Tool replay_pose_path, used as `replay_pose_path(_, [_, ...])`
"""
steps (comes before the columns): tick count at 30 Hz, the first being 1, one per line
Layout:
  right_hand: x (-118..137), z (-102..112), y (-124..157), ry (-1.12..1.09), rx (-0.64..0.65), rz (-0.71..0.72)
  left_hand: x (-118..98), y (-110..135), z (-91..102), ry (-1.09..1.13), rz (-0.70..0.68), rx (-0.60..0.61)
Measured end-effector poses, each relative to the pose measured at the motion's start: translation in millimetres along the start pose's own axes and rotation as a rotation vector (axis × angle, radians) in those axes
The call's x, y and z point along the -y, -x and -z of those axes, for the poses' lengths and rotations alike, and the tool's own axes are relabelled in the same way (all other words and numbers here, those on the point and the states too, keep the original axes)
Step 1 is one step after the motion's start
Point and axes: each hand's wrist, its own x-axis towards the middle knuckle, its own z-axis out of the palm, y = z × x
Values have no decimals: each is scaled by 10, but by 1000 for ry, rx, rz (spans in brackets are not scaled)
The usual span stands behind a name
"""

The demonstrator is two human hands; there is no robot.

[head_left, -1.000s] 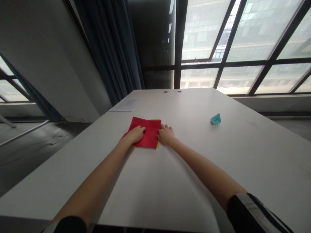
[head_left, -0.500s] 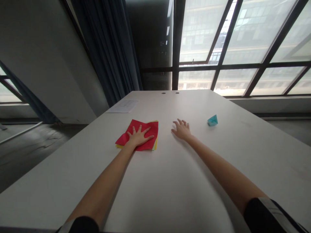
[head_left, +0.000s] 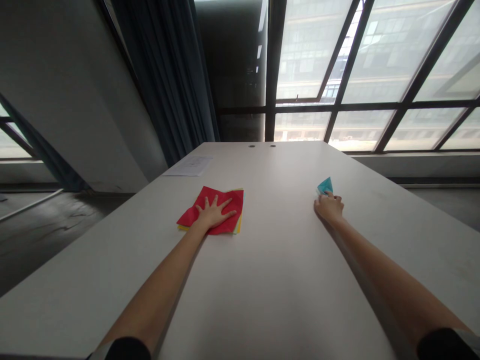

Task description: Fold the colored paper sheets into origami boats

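Note:
My left hand (head_left: 213, 215) lies flat with its fingers spread on a creased red sheet of paper (head_left: 202, 197). Under the red sheet, yellow and pale green edges of other sheets (head_left: 183, 228) stick out. Over on the right, my right hand (head_left: 329, 207) has its fingers curled at the near side of a small blue folded paper (head_left: 325, 185). The blue paper's pointed top shows above my fingers, while its lower part is hidden by them.
Both arms rest over a large white table (head_left: 262, 280). A printed white sheet (head_left: 189, 166) lies near the table's far left edge. Two dark round holes (head_left: 252, 146) sit at the far end. A dark blue curtain (head_left: 168, 75) and windows stand beyond.
My right hand has moved right from the table's middle to the blue folded paper, and its fingers have closed at it. The left hand has stayed on the red paper.

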Motion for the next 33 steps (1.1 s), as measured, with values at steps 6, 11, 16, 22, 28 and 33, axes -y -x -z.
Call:
replay_pose_path(6, [301, 210, 226, -222, -4, 228, -146, 54, 136, -37, -140, -6])
replay_pose_path(11, [591, 458, 617, -483, -39, 513, -458, 215, 312, 55, -316, -230])
replay_pose_path(16, [739, 599, 1047, -648, -79, 624, -947, 466, 263, 757, -216, -203])
replay_pose_path(22, [736, 603, 1292, -634, -58, 860, -1254, 758, 20, 1486, -179, 160])
replay_pose_path(28, [778, 632, 1404, -671, 16, 790, -1169, 827, -94, 1591, -210, 150])
replay_pose_path(33, [810, 611, 1435, -582, 11, 706, -1161, 857, -150, 1528, -279, 153])
